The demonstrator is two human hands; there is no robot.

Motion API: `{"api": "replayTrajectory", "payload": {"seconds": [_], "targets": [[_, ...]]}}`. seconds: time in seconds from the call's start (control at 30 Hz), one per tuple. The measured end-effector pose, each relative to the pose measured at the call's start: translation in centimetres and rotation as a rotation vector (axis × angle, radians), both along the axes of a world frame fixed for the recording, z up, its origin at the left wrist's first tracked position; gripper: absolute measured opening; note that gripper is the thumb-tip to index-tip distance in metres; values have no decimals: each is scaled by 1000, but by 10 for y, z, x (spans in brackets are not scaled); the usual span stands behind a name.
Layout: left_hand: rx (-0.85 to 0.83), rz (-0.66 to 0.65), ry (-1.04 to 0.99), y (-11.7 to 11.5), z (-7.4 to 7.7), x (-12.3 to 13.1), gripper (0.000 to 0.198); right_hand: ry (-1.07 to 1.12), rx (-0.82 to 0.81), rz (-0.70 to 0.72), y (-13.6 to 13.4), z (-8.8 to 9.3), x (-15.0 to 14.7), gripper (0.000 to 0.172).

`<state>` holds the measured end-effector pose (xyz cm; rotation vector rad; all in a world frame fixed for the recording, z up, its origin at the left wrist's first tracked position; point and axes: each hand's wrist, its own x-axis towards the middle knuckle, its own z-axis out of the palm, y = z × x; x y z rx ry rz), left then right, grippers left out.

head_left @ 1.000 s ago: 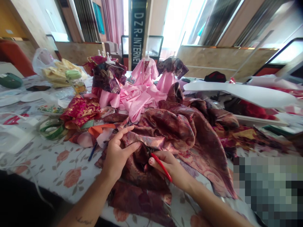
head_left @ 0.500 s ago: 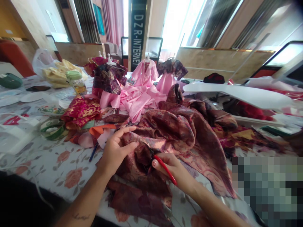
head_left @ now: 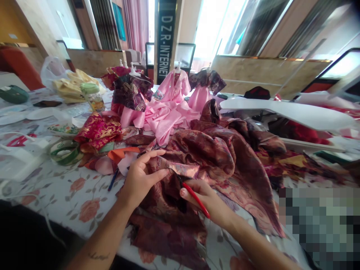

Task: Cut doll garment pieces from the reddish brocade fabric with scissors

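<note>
Reddish-brown patterned brocade fabric (head_left: 202, 150) lies in heavy folds in front of me. My left hand (head_left: 143, 176) pinches the edge of this fabric between thumb and fingers. In my right hand (head_left: 204, 195) is a pair of scissors (head_left: 197, 200) with a red handle. Their dark blades lie at the fabric, pointing toward my left thumb; the fabric and fingers hide part of them. A darker purple-brown piece of cloth (head_left: 168, 236) spreads below my hands.
Behind the brocade stand small dress forms in pink dresses (head_left: 176, 86) and dark patterned tops, with pink satin (head_left: 165, 116) heaped before them. To the left are a tape roll (head_left: 65, 153), a blue pen (head_left: 113, 180) and a lidded jar (head_left: 94, 98). A white curved board (head_left: 281, 108) lies right.
The scissors' blades have shifted up and left, closer to my left thumb, and the cloth below them has dropped slightly. My left hand keeps its hold on the fabric.
</note>
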<state>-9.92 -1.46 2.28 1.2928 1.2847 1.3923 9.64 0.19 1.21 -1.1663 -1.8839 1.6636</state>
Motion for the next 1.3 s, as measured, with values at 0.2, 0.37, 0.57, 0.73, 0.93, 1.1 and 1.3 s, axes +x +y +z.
{"api": "replayTrajectory", "payload": {"seconds": [0.2, 0.37, 0.57, 0.73, 0.93, 1.1, 1.3], "targets": [[-3, 29, -31, 0, 0, 1, 45, 69, -56, -33, -3, -4, -2, 56], [-18, 18, -56, -1, 2, 2, 46, 83, -57, -39, -4, -4, -3, 56], [-42, -17, -44, -2, 5, 1, 47, 30, -5, -5, -2, 5, -6, 55], [-30, -6, 0, -2, 6, -1, 48, -16, -2, -10, -1, 9, -7, 55], [-44, -12, -83, -2, 6, 2, 47, 52, -45, -23, -1, 2, -8, 56], [2, 47, -72, 0, 0, 1, 40, 55, -50, -68, -3, 3, -8, 58], [38, 35, -120, 2, -4, -2, 41, 40, -44, -71, -4, 3, -6, 57]]}}
